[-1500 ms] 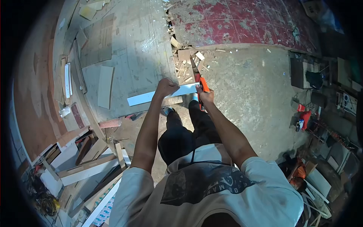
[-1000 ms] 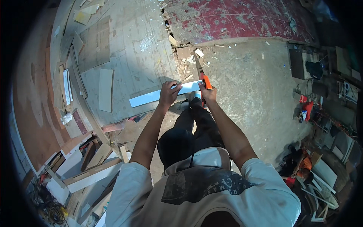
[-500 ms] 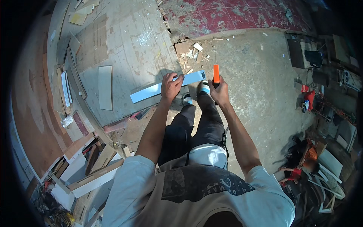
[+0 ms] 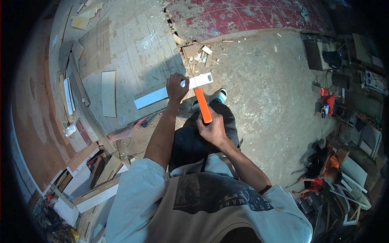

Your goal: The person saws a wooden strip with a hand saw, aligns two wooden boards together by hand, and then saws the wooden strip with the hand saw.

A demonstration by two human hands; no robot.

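Note:
A long white board point(image 4: 152, 98) lies slantwise across the near corner of the wooden work surface, its right end jutting past the edge. My left hand point(image 4: 177, 87) grips it near the middle, fingers bent over the far side. In my right hand point(image 4: 212, 127) is a hand saw point(image 4: 203, 106) with an orange handle. Its thin blade, seen nearly edge-on, meets the overhanging part of the board, right of my left hand. Whether the teeth have cut in, I cannot tell.
Another pale board point(image 4: 108, 94) rests on the work surface point(image 4: 137, 52). Offcuts point(image 4: 206, 50) litter the floor past its edge. Scrap wood point(image 4: 97, 196) is piled at lower left. Two people point(image 4: 324, 178) are at the lower right, near stacked panels.
My right hand has brought the saw leftward and nearer to me, from beside the board's end to the board itself. My left hand stays on the board.

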